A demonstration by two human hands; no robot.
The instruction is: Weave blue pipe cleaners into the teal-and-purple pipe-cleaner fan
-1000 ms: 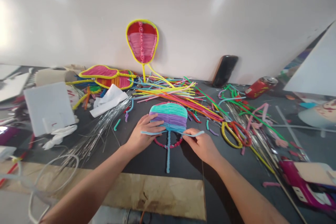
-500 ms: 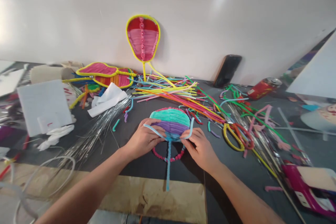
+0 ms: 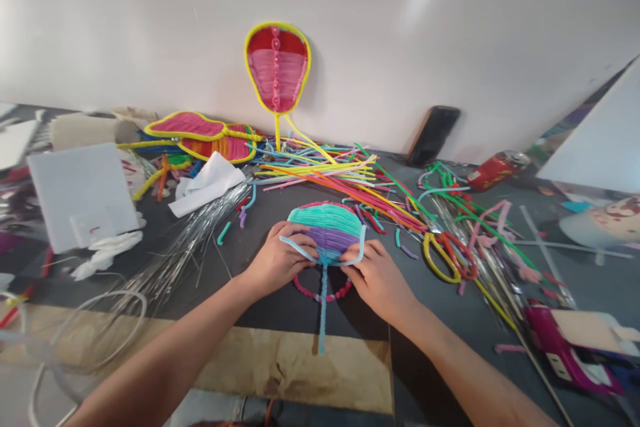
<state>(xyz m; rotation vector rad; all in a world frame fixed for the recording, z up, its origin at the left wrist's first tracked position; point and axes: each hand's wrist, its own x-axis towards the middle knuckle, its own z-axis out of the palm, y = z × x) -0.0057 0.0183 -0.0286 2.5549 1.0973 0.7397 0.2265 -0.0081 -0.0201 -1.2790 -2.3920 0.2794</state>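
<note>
In the head view a round pipe cleaner fan [image 3: 333, 237] lies between my hands, banded turquoise, purple and blue inside a dark pink rim. Its lower part is unfilled, and a twisted light blue stem [image 3: 323, 320] points toward me. My left hand [image 3: 283, 253] pinches a light blue pipe cleaner [image 3: 299, 248] at the fan's left side. On the right side, my right hand [image 3: 373, 273] grips the other end of that light blue strand, which bends up past the fingers. The middle of the strand lies across the blue band.
Loose pipe cleaners [image 3: 325, 173] are heaped behind the fan. Scissors [image 3: 443, 259] with yellow and red handles lie to the right. A finished pink fan [image 3: 277, 70] leans on the wall. Also around are a phone [image 3: 433, 135], a red can [image 3: 497, 170] and a magenta glue-gun-like device [image 3: 555, 350].
Both hands still grip the light blue pipe cleaner at the fan's sides. Its right end now stands more upright beside the fan. The view has shifted slightly.
</note>
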